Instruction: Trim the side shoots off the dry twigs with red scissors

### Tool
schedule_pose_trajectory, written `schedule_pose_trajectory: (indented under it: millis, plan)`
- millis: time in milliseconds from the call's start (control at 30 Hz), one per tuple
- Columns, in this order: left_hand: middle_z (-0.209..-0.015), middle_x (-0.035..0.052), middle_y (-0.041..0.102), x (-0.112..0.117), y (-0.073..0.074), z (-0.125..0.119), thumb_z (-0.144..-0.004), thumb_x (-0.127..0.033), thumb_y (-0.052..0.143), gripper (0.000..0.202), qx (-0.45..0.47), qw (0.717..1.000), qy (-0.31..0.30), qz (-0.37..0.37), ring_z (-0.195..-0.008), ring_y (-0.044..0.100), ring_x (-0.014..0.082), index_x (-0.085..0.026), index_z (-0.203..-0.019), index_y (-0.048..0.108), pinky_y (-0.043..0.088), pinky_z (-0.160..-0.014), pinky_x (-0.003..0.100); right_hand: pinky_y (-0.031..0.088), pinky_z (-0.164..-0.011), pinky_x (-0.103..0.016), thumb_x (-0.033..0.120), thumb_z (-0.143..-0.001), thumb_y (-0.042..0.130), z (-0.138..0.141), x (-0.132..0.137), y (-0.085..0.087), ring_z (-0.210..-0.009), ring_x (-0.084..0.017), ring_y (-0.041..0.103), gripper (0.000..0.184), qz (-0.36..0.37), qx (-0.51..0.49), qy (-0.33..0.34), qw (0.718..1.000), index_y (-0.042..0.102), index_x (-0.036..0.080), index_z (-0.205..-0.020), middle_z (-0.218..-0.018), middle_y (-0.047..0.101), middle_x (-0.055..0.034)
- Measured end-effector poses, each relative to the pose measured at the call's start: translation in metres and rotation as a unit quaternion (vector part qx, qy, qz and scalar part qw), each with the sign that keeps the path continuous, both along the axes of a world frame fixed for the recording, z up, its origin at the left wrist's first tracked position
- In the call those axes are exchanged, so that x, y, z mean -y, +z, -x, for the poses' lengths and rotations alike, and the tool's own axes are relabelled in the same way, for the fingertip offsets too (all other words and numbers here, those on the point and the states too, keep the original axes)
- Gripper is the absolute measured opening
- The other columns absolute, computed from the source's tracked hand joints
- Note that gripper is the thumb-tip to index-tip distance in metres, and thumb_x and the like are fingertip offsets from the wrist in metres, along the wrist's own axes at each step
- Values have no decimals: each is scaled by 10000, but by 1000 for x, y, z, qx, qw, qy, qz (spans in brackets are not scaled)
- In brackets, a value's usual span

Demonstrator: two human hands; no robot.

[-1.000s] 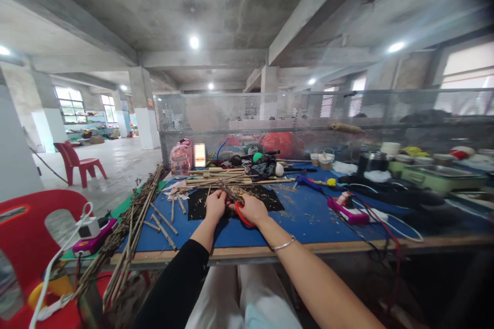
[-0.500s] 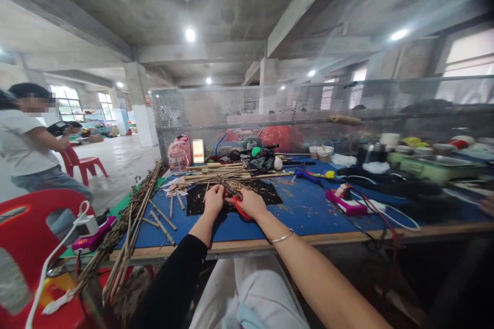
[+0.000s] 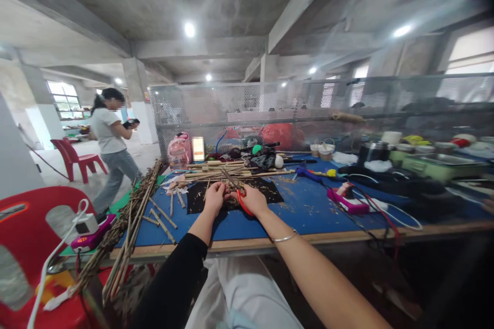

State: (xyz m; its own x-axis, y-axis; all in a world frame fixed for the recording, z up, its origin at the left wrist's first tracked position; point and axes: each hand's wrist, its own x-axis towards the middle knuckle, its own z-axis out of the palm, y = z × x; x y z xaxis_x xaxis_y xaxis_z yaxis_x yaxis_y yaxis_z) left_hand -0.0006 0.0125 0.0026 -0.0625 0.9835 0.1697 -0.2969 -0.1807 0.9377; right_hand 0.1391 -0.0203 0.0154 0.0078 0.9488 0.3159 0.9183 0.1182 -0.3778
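My right hand (image 3: pixel 253 199) is wrapped round a pair of red-handled scissors (image 3: pixel 244 204), whose blades point forward and to the left. Close beside it on the left, my left hand (image 3: pixel 214 198) has its fingertips pinched together. Whatever they pinch is too small to make out. Both hands are over a black cloth (image 3: pixel 196 204) strewn with pale stem scraps. Just beyond the cloth lies a pile of long dry stalks (image 3: pixel 210 165). Short cut stalk pieces (image 3: pixel 163 225) rest on the blue tabletop (image 3: pixel 231 231) to the left.
Long bundled stalks (image 3: pixel 133 221) overhang the left table edge near a red chair (image 3: pixel 50 205). A lit phone (image 3: pixel 198 149) stands by a pink bag (image 3: pixel 179 151). To the right are a blue glue gun (image 3: pixel 307 175) and a power strip (image 3: pixel 349 203). One person (image 3: pixel 111 133) is at far left.
The scissors have turned slightly between the two frames, with both hands staying over the cloth. In the background the person has walked to the right, past the distant chair.
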Motion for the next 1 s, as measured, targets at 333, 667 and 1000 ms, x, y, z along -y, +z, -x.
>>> schedule_pose_trajectory:
  millis: [333, 667, 1000]
  plan:
    - [-572, 2, 575, 8, 6, 3, -683, -179, 496, 85, -182, 979, 70, -68, -497, 512, 98, -146, -688, 575, 424, -510, 201, 371, -734, -268, 645, -679, 504, 2, 1, -4, -909, -204, 564, 558, -30, -4, 54, 998, 536, 173, -974, -958, 607, -86]
    - [-569, 7, 584, 14, 12, 4, -697, -228, 469, 135, -222, 966, 91, -92, -507, 528, 113, -149, -674, 577, 398, -494, 195, 390, -669, -266, 715, -685, 406, 3, 5, 2, -834, -209, 602, 582, -11, 38, 36, 999, 556, 200, -911, -877, 643, -68]
    - [-510, -16, 530, 3, 2, 7, -660, -254, 496, 132, -188, 978, 58, -66, -449, 475, 89, -144, -637, 566, 349, -433, 176, 417, -656, -286, 741, -667, 383, 2, 7, 4, -824, -235, 612, 616, 8, 57, 30, 998, 577, 200, -889, -885, 653, -93]
